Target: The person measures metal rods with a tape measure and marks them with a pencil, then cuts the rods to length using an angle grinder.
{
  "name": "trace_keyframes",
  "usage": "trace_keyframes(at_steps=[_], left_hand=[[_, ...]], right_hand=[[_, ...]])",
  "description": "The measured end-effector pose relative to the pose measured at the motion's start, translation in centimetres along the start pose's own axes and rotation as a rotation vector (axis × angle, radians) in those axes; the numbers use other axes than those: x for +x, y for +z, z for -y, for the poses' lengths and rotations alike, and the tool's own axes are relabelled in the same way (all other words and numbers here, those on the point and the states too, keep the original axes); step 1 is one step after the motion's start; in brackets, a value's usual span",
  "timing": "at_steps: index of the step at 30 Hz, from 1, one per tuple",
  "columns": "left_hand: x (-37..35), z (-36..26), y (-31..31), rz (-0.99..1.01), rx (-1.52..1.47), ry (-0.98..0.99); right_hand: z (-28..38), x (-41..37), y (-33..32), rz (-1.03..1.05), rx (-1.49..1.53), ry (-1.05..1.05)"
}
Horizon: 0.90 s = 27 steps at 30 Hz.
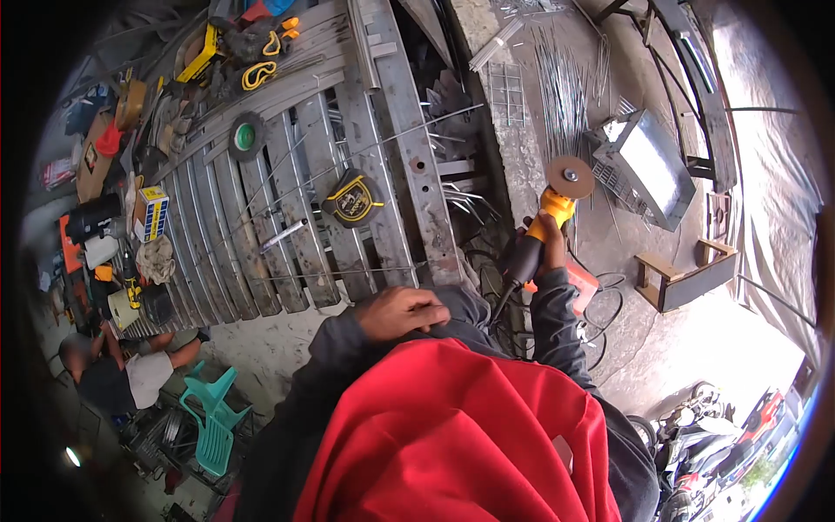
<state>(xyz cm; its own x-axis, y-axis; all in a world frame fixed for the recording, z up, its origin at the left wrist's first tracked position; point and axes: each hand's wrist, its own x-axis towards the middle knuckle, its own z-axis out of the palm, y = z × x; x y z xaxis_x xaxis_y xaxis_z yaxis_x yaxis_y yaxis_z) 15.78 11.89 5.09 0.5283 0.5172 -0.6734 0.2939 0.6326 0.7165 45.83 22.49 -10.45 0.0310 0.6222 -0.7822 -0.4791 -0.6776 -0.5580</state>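
My right hand is wrapped round a yellow and black angle grinder, held out to the right of the slatted metal bench. A brown disc is fitted at its head, facing up. My left hand lies on my dark-clothed lap at the bench's near edge, fingers loosely stretched and holding nothing. Just beyond it on the metal slats is a black and yellow tape measure. A silver marker-like stick and a disc with a green centre lie further left.
Thin metal rods and a metal box frame lie on the floor to the right, near a small wooden frame. Cords run beside my right arm. Another person sits at left near a green chair. Motorcycles stand lower right.
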Motion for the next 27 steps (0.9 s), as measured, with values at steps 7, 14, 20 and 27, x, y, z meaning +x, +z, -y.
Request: trace_keyframes(at_steps=[7,14,20,27], left_hand=[[-12.4,12.1,1.7,-0.715,-0.226,-0.452],[-19.1,28.9,12.8,-0.989,-0.323,-0.739],[-21.6,30.2,18.3,-1.130,-0.392,-0.808],[-19.7,19.1,12.2,-1.209,-0.371,-0.832]], right_hand=[[-4.3,13.6,-2.7,0.100,-0.042,0.305],[-5.7,27.9,-5.5,0.142,-0.172,0.336],[-6.5,33.1,-5.0,0.011,-0.037,0.182],[-13.2,40.6,-11.9,-0.173,-0.693,-0.059]])
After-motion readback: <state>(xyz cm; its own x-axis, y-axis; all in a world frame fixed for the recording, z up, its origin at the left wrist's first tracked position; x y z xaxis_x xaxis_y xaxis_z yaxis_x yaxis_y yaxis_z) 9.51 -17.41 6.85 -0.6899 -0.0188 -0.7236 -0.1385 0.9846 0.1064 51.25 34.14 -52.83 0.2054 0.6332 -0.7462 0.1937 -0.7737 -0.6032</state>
